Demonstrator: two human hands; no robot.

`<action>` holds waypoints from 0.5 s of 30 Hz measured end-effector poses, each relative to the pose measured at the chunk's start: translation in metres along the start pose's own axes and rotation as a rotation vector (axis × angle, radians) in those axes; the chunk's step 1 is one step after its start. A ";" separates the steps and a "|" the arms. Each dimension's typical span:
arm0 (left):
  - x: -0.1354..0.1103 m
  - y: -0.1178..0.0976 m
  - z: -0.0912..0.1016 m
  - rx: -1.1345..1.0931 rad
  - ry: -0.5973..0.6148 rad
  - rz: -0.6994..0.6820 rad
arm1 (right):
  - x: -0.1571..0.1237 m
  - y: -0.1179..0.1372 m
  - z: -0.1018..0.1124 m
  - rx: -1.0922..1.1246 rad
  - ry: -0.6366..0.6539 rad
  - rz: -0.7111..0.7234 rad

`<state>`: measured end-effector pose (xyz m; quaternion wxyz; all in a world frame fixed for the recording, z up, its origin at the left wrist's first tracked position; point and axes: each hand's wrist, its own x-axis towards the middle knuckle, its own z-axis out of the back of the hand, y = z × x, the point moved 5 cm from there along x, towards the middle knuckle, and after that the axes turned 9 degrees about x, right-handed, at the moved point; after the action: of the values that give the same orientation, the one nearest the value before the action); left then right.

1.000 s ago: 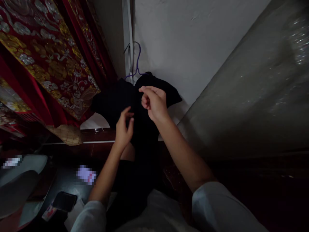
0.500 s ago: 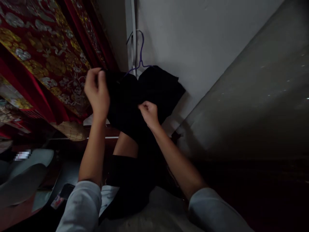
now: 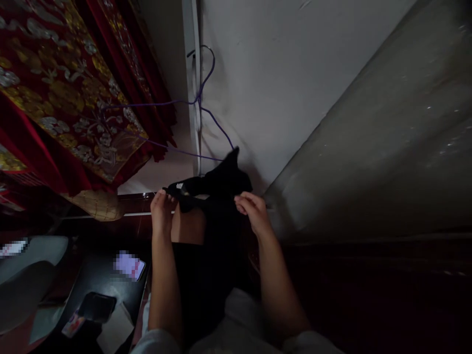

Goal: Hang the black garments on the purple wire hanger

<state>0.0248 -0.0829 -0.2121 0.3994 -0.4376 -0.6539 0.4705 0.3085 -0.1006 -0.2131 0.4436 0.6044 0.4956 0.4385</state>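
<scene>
A black garment [image 3: 221, 182] stretches between my two hands above my lap. My left hand [image 3: 161, 209] is closed in a pinch on its left edge, where a small white patch shows at the collar. Pinching its right side, my right hand [image 3: 254, 211] is closed too. A purple wire hanger [image 3: 206, 81] hangs from a white vertical pipe or cable on the wall. Its left arm is bare, while the right end still runs into the garment's peak. In the dim light the garment's folds are hard to make out.
Red embroidered cloth [image 3: 73, 88] with gold and silver patterns hangs at the left, with a woven tan item [image 3: 98, 204] below. A phone [image 3: 131, 265] and a dark flat object [image 3: 96, 307] lie on a black surface at lower left. A shiny grey sheet [image 3: 368, 147] covers the right side.
Both hands have come down and apart, drawing the black garment down off the hanger's left arm. The hanger's wire is now largely exposed, and more of the black surface at lower left shows.
</scene>
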 end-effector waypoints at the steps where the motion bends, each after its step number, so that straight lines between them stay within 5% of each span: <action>1: -0.003 -0.007 -0.008 -0.051 0.007 0.010 | -0.001 0.005 0.005 -0.055 -0.007 0.038; 5: -0.036 -0.039 -0.058 -0.028 0.115 -0.055 | -0.012 0.022 -0.026 -0.157 0.191 0.171; 9: -0.066 -0.076 -0.096 0.243 0.200 -0.337 | -0.021 0.028 -0.065 -0.126 0.353 0.151; 12: -0.057 -0.098 -0.105 0.343 0.253 -0.521 | -0.010 0.046 -0.058 -0.104 0.313 0.125; 15: -0.030 -0.092 -0.115 0.331 0.415 -0.408 | 0.013 0.076 -0.038 -0.142 0.373 0.056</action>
<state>0.1230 -0.0967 -0.0990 0.6757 -0.3134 -0.5474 0.3814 0.2897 -0.0931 -0.1296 0.3732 0.4935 0.5200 0.5889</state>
